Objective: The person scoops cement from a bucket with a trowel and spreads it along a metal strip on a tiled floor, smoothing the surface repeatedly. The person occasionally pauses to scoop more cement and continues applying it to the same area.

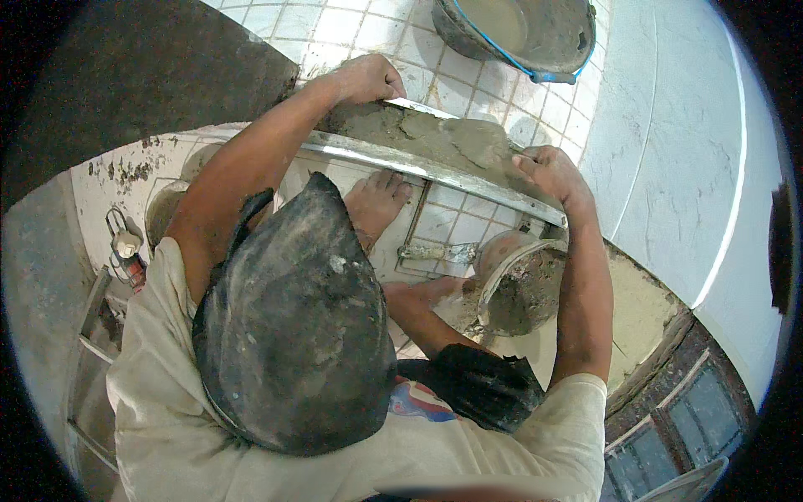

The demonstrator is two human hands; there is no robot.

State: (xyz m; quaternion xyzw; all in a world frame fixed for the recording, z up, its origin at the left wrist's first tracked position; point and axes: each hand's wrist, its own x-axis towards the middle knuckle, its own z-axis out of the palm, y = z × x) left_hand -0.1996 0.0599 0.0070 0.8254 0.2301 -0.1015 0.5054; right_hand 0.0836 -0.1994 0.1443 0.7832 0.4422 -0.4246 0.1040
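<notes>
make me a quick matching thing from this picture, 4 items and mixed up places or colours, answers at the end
Column one
1. left hand
2. large bucket
3. right hand
4. metal bar

Column two
A. by the right end of the grey mortar
B. silvery, along the mortar's near edge
C. by the mortar's far edge, toward its left end
D. at the top of the picture, with a blue handle

Pairs: 1-C, 2-D, 3-A, 4-B
</notes>
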